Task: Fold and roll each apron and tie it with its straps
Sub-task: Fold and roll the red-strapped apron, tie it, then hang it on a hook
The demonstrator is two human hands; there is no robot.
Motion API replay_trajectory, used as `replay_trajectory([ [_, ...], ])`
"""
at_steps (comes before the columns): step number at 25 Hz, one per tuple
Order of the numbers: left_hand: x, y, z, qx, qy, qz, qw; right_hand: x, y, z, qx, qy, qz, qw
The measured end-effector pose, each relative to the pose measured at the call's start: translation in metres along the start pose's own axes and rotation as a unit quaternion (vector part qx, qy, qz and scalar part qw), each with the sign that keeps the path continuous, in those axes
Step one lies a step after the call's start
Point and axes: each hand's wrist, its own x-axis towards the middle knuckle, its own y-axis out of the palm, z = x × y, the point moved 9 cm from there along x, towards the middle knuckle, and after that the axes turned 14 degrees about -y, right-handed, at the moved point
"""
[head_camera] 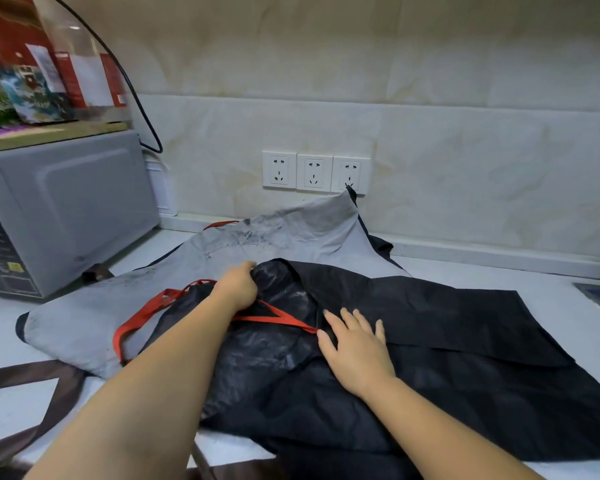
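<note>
Apron (430, 341): black with red straps (278, 319), spread on the surface (499, 275), right of the microwave (66, 209).
Left hand (238, 285): fingers curled, gripping apron fabric.
Right hand (355, 351): fingers straight, pressing flat on apron.

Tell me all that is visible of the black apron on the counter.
The black apron is thin, slightly shiny fabric, crumpled, lying spread on the white counter, partly over a grey cloth. Its red straps lie loose across it and to the left. The left hand grips a bunched edge; the right hand rests flat on it, fingers straight.
</note>
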Motion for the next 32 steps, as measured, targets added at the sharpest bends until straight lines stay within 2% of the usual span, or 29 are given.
replay_trajectory([
  [2,0.008,0.008,-0.007,0.033,0.018,0.016,0.999,0.001,-0.003,-0.001,0.012,-0.005,-0.020,1.000],
  [3,0.008,0.006,-0.008,0.055,0.017,-0.002,0.998,0.001,-0.004,0.000,0.019,-0.010,-0.026,0.999],
  [5,0.007,-0.010,-0.009,0.056,-0.007,-0.091,0.994,0.000,-0.005,-0.003,0.037,-0.012,-0.034,0.999],
  [8,-0.009,-0.035,-0.007,-0.043,-0.062,-0.189,0.979,-0.005,-0.009,-0.005,0.059,-0.014,-0.065,0.996],
  [9,-0.019,-0.038,-0.015,-0.032,-0.047,-0.209,0.976,-0.005,-0.011,-0.005,0.062,-0.016,-0.078,0.995],
  [11,-0.052,-0.030,-0.050,0.045,0.052,-0.238,0.969,-0.006,-0.015,-0.006,0.061,-0.019,-0.101,0.993],
  [13,-0.094,0.005,-0.081,0.078,0.146,-0.182,0.969,-0.004,-0.017,-0.008,0.072,-0.018,-0.121,0.990],
  [15,-0.130,0.042,-0.087,0.098,0.159,-0.123,0.975,0.000,-0.015,-0.013,0.090,-0.016,-0.112,0.990],
  [17,-0.162,0.058,-0.085,0.128,0.209,-0.153,0.957,0.003,-0.016,-0.018,0.085,-0.020,-0.064,0.994],
  [19,-0.190,0.073,-0.085,0.174,0.314,-0.193,0.913,0.006,-0.021,-0.021,0.072,-0.030,-0.001,0.997],
  [21,-0.203,0.088,-0.080,0.181,0.372,-0.186,0.891,0.007,-0.024,-0.024,0.070,-0.034,0.039,0.996],
  [24,-0.196,0.098,-0.070,0.161,0.321,-0.117,0.926,0.009,-0.023,-0.019,-0.013,-0.042,0.069,0.997],
  [27,-0.185,0.104,-0.063,0.152,0.276,-0.029,0.949,0.006,-0.036,-0.011,-0.078,-0.016,-0.004,0.997],
  [30,-0.183,0.104,-0.064,0.151,0.268,-0.038,0.951,-0.002,-0.061,-0.014,-0.042,0.012,-0.117,0.992],
  [32,-0.182,0.095,-0.061,0.111,0.256,-0.077,0.957,-0.006,-0.054,-0.011,-0.038,-0.011,-0.095,0.995],
])
